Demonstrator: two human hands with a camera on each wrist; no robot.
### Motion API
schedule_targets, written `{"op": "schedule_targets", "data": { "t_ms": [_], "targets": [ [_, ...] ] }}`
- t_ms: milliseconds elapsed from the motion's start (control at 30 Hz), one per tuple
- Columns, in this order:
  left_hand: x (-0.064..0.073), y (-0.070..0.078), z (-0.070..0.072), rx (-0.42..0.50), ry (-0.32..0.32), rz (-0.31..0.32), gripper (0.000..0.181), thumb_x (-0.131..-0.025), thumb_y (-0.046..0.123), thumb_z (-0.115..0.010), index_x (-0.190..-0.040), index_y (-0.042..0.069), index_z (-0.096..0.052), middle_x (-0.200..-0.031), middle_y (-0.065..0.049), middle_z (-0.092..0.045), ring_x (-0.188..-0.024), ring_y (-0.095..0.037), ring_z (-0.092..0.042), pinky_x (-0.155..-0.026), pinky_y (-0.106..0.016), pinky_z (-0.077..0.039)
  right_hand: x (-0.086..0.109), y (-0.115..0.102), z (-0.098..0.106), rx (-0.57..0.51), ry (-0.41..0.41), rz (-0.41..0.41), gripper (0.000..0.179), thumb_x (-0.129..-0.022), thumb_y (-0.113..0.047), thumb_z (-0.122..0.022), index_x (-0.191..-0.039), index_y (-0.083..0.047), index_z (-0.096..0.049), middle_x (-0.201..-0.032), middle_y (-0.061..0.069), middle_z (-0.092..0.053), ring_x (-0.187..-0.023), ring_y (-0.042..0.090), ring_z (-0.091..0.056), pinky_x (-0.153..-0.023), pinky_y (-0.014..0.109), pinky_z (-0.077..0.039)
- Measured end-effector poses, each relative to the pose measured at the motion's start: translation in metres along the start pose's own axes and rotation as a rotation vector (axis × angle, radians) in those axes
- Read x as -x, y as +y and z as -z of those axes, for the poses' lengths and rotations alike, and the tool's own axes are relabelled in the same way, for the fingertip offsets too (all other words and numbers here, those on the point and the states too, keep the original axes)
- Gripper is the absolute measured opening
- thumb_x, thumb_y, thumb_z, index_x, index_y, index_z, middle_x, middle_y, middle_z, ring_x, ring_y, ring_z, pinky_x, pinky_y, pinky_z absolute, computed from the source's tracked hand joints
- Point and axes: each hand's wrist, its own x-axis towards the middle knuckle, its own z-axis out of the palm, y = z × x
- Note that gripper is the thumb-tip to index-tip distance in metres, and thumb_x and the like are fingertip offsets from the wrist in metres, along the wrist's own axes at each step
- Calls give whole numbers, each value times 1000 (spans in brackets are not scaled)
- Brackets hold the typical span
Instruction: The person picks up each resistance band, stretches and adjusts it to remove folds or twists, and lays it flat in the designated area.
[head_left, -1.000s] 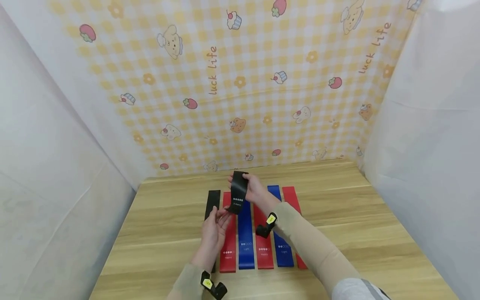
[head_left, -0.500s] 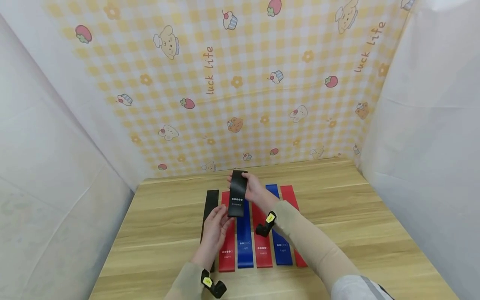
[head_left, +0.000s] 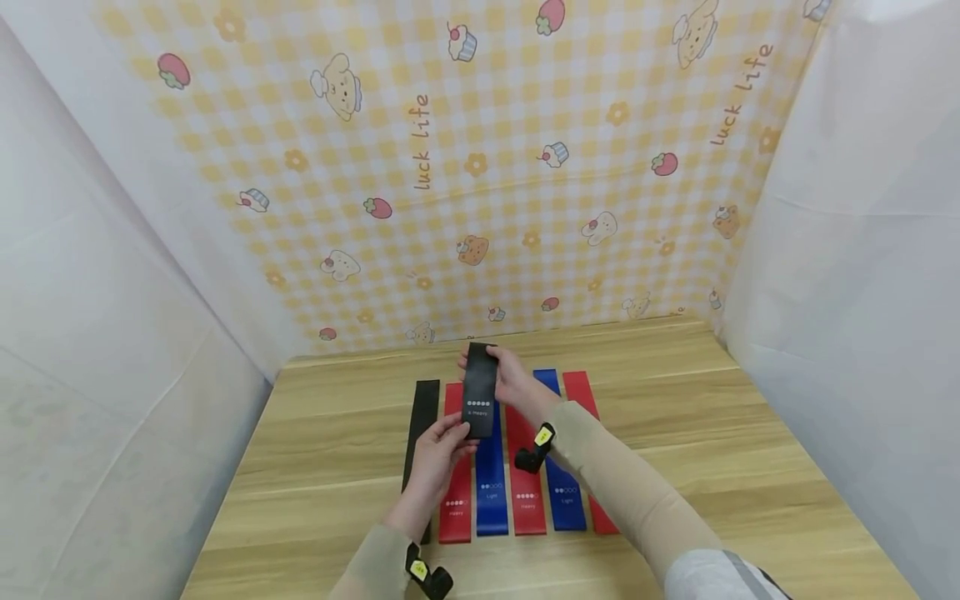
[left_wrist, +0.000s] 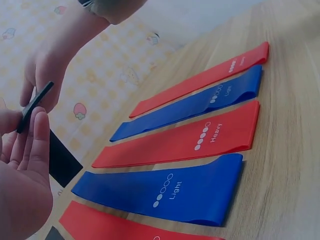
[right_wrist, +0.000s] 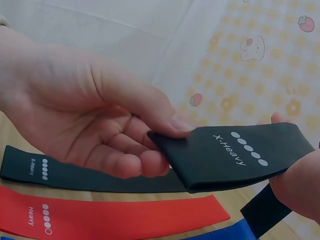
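Observation:
A black resistance band point(head_left: 480, 385) printed "X-Heavy" is held above the table between both hands. My left hand point(head_left: 435, 457) pinches a corner of its near end, thumb on the printed face, as the right wrist view shows on the band point(right_wrist: 225, 155). My right hand point(head_left: 513, 382) grips the far end, thumb on top and fingers behind. Beneath lie another black band point(head_left: 422, 421), a red "Heavy" band point(head_left: 455, 487) and a blue "Light" band point(head_left: 492, 500). A dark strip point(right_wrist: 267, 210) shows below the right hand; whether it belongs to the held band I cannot tell.
Further right in the row lie a second red band point(head_left: 527, 492), a second blue band point(head_left: 564, 492) and a red band point(head_left: 581, 387) partly under the right forearm. The wooden table point(head_left: 315, 467) meets a checked cloth backdrop point(head_left: 480, 200) behind, with white sheets at both sides.
The left hand moves slightly right from beside the held band's near end and now pinches its corner. The near end, bent earlier, now hangs flat. The right hand keeps its grip.

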Motion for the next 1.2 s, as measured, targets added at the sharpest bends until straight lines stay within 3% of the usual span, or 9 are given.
{"op": "schedule_targets", "data": {
  "t_ms": [367, 767, 1200],
  "targets": [
    [10, -3, -3, -107, -60, -10, 41, -94, 14, -64, -129, -4, -52, -88, -10, -67, -74, -16, -67, -74, -29, -56, -3, -2, 12, 3, -2, -12, 48, -108, -23, -26, -149, 0, -25, -145, 21, -43, -133, 32, -42, -107, 46, -35],
    [22, -10, -1, -174, -87, 23, 43, -94, 19, -65, -131, -1, -51, -93, -12, -66, -79, -19, -68, -77, -30, -56, -2, -7, 20, 32, -24, -42, 49, -108, -27, -25, -145, 3, -37, -146, 24, -40, -134, 36, -39, -112, 47, -26],
    [31, -13, -2, -169, -149, 47, 44, -94, 17, -66, -129, -4, -50, -88, -9, -65, -76, -17, -68, -74, -30, -56, -3, -15, 25, -19, 3, -30, 51, -108, -25, -26, -152, 0, -18, -150, 21, -37, -138, 31, -35, -111, 43, -29]
  ]
}}
